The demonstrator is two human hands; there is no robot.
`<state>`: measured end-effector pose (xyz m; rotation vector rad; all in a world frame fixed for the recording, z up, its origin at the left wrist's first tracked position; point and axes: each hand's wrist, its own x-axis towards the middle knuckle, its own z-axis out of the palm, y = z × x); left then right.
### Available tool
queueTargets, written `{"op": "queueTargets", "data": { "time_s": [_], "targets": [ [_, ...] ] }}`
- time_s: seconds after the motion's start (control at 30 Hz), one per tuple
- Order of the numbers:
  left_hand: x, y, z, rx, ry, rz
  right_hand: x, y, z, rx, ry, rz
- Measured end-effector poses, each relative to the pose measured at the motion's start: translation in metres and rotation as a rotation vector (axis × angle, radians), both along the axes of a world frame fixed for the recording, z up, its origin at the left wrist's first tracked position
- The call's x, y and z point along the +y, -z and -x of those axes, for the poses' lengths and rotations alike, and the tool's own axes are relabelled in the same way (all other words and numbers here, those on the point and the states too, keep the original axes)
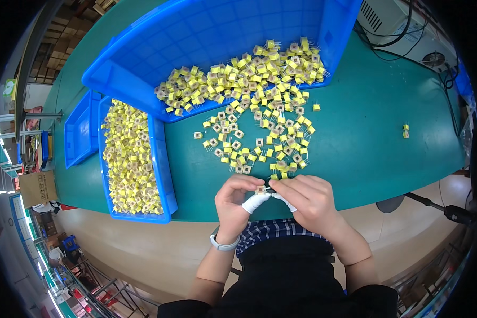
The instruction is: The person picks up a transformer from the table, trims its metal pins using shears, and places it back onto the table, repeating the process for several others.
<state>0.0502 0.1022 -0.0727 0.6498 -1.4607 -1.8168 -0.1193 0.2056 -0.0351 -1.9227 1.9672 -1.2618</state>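
My left hand (230, 206) pinches a small yellow-taped transformer (261, 190) between its thumb and fingers, close to the table's front edge. Facing it, my right hand (314, 200) is closed, its fingertips at the transformer's right side. A small dark thing (269, 188) shows at those fingertips; its kind is too small to make out. Both thumbs wear white coverings. Just beyond my hands, many like transformers (281, 139) with thin metal pins lie loose on the green table (355, 153). They spill from a big blue bin (138, 58) tipped on its side.
To the left, a blue tray (167, 191) is heaped with transformers, beside another blue container (79, 132). A pair of transformers (406, 131) lies apart at the right. A pale metal-cased device (403, 32) with black cables stands at the back right.
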Motion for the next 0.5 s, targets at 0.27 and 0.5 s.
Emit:
{"op": "queueTargets", "data": {
  "time_s": [0.27, 0.5],
  "targets": [
    [0.002, -0.014, 0.004, -0.122, -0.036, -0.080, -0.001, -0.005, 0.000, -0.131, 0.014, -0.036],
    [-0.001, -0.006, -0.001, -0.004, 0.044, -0.059, -0.002, -0.003, 0.000, -0.167, 0.000, -0.027]
  ]
}}
